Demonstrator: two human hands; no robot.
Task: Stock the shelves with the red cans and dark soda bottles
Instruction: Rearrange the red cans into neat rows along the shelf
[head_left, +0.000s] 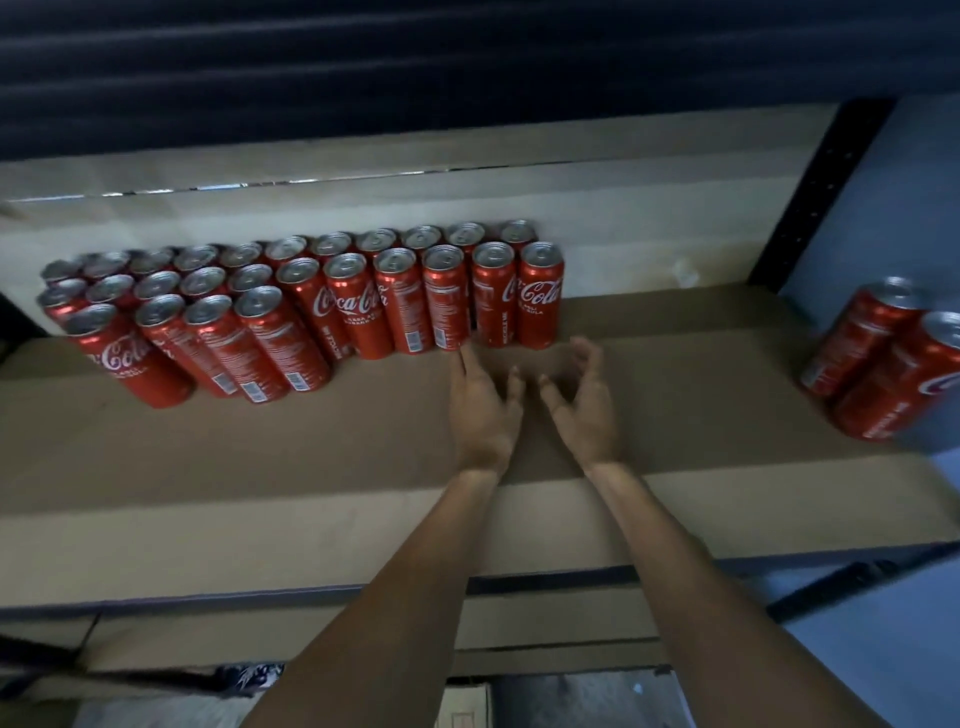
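Note:
Several tall red cans (311, 306) stand in rows on the brown shelf board (260, 441), filling its left and middle back. My left hand (483, 405) reaches over the shelf with straight fingers, its fingertips just below the front can near the row's right end. My right hand (582, 400) hovers beside it with loosely curved fingers. Neither hand holds anything. Two more red cans (883, 358) stand at the far right. No dark soda bottles are in view.
A black perforated upright (821, 192) frames the shelf at the right, with a blue wall (883, 218) beyond it. Bare board lies between the can rows and the two cans at the right. A dark corrugated surface (415, 62) hangs above.

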